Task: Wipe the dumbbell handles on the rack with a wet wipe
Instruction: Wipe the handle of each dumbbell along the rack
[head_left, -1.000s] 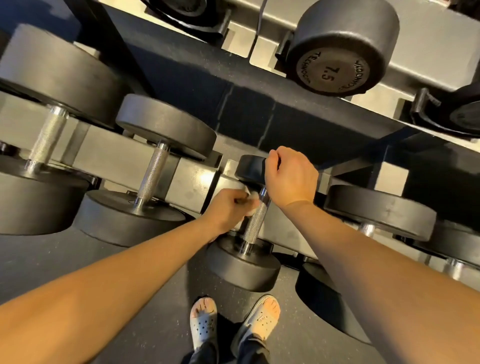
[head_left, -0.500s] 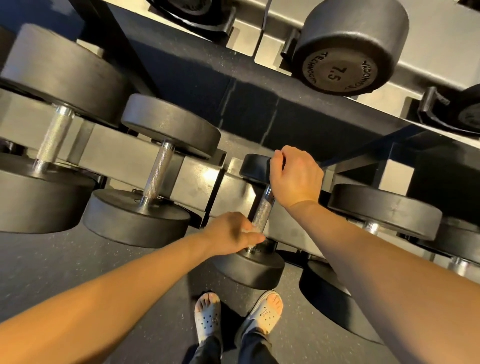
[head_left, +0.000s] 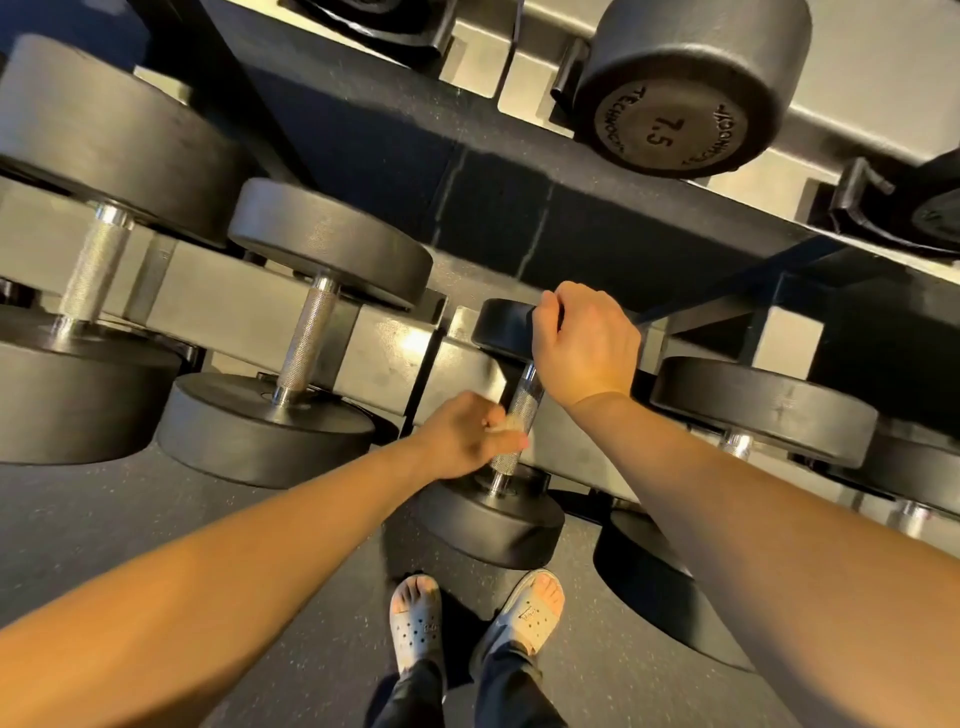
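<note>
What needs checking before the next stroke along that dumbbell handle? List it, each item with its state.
1. Wet wipe pinched in the left hand against the handle: ok.
2. Right hand holds the upper head: ok.
3. Handle seated in the rack cradle: cannot tell, the hands cover it.
4. Whole handle wiped: cannot tell.
5. Open-toed sandals clear of the lower head: not ok, they stand close below it.
</note>
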